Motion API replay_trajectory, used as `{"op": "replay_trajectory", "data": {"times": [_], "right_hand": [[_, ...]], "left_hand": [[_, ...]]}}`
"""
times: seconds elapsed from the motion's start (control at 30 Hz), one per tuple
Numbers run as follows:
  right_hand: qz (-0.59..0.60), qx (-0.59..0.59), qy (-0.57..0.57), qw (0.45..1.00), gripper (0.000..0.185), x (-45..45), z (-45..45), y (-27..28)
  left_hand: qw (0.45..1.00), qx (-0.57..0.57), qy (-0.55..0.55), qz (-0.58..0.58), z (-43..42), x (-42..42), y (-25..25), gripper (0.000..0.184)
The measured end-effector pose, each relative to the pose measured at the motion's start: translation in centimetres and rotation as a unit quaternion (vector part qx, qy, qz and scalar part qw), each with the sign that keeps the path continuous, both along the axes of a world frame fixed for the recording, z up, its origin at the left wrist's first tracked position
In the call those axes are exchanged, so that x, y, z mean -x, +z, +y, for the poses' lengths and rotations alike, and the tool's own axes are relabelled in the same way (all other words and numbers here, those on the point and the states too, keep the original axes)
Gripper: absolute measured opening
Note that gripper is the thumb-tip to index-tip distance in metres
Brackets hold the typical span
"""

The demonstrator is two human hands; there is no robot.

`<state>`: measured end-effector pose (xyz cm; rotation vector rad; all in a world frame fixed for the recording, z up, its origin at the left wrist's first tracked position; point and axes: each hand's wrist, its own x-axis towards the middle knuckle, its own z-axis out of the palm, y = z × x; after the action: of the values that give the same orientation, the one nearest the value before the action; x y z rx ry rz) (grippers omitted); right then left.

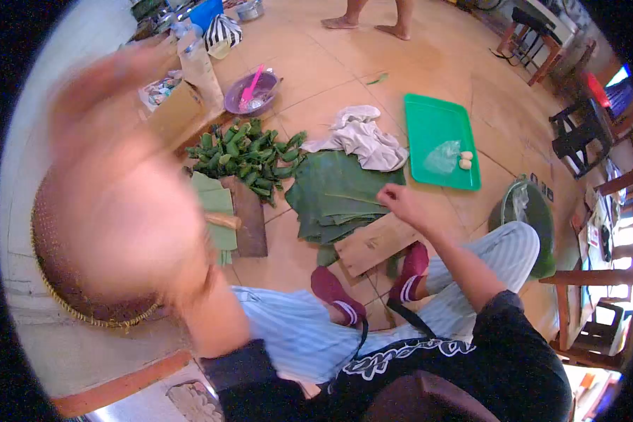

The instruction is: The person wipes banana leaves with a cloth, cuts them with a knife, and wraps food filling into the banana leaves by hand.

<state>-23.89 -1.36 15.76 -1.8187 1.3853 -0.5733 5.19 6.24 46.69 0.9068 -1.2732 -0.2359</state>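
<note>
My left hand [130, 207] is raised close to the camera on the left and smeared by motion, so its fingers cannot be made out. It covers part of a round woven basket [63, 288]. Over the right edge of a stack of green banana leaves [323, 183], my right hand [397, 200] is closed with its fingers curled together; what they hold, if anything, is hidden. Just below that hand lies a wooden board [376, 244]. A pile of small folded leaf parcels [250, 151] sits left of the stack, near cut leaf pieces [214, 200] and a wooden-handled tool [223, 221].
A crumpled white cloth [362, 137] touches the stack's back edge. Farther right, a green tray [439, 116] bears a plastic bag and small pale round pieces. A purple bowl [264, 98] with a pink utensil stands behind. Near my knee is a green tub [545, 243]. Someone's bare feet [394, 32] show at the back.
</note>
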Motion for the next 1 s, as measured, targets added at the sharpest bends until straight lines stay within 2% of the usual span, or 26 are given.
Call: {"op": "replay_trajectory", "data": {"times": [0.07,0.1,0.13,0.2,0.23,0.27,0.33,0.37,0.4,0.43,0.5,0.53,0.63,0.73,0.83,0.93,0.97,1.0], "right_hand": [[-0.002,0.035,-0.029,0.999,0.027,-0.1,-2.9,-0.5],[0.012,0.036,-0.044,0.998,0.029,-0.3,-4.4,-0.2],[0.023,0.038,-0.059,0.997,0.031,-0.8,-6.2,0.0],[0.068,0.14,-0.072,0.985,0.035,-1.0,-10.2,-3.4],[0.089,0.185,-0.084,0.975,0.037,-1.1,-11.8,-5.7],[0.082,0.206,-0.067,0.973,0.043,-1.1,-13.6,-7.6],[0.143,0.169,-0.057,0.974,0.045,-2.8,-15.8,-7.6],[0.177,0.15,-0.049,0.971,0.046,-3.5,-17.2,-7.7],[0.235,0.118,-0.047,0.964,0.056,-4.0,-19.2,-9.5],[0.262,0.135,-0.053,0.954,0.058,-4.7,-20.5,-10.5],[0.317,0.165,-0.06,0.932,0.063,-6.3,-22.5,-12.3],[0.33,0.138,-0.062,0.932,0.07,-6.9,-23.1,-13.0],[0.372,0.121,-0.034,0.92,0.061,-8.4,-23.7,-15.5],[0.434,0.171,0.003,0.884,0.053,-7.3,-24.8,-17.0],[0.287,0.102,-0.001,0.952,0.049,-4.1,-30.7,-19.2],[0.184,0.203,0.042,0.961,0.044,-6.5,-27.6,-12.3],[0.085,0.321,0.083,0.94,0.045,-7.3,-23.7,-12.7],[0.109,0.24,0.187,0.946,0.046,-8.6,-20.6,-11.6]], "left_hand": [[0.97,-0.153,-0.085,-0.167,-4.5,0.4,-2.7,0.029],[0.876,-0.207,-0.158,-0.405,-6.8,-0.4,-5.6,0.031],[0.841,-0.277,-0.193,-0.422,-6.7,0.4,-8.6,0.032],[0.684,-0.352,-0.285,-0.572,-6.5,-0.6,-15.4,0.045],[0.667,-0.391,-0.31,-0.553,-6.3,-0.4,-18.9,0.045],[0.677,-0.39,-0.341,-0.522,-6.2,-0.4,-22.3,0.047],[0.694,-0.416,-0.349,-0.472,-6.6,0.7,-27.3,0.049],[0.728,-0.399,-0.325,-0.454,-6.8,1.4,-30.2,0.047],[0.761,-0.381,-0.299,-0.432,-7.0,2.2,-33.3,0.045],[0.794,-0.359,-0.269,-0.411,-7.7,3.0,-34.9,0.043],[0.775,-0.381,-0.244,-0.441,-9.1,4.6,-37.6,0.049],[0.764,-0.396,-0.233,-0.453,-9.1,5.4,-38.7,0.052],[0.758,-0.346,-0.165,-0.528,-9.2,6.4,-42.1,0.063],[0.736,-0.379,-0.169,-0.534,-7.8,6.2,-44.5,0.069],[0.738,-0.359,-0.149,-0.551,-6.7,5.7,-44.8,0.07],[0.743,-0.359,-0.146,-0.545,-6.7,5.9,-44.6,0.07],[0.751,-0.358,-0.144,-0.535,-6.9,5.9,-44.9,0.069],[0.758,-0.358,-0.144,-0.525,-6.7,6.0,-45.4,0.069]]}}
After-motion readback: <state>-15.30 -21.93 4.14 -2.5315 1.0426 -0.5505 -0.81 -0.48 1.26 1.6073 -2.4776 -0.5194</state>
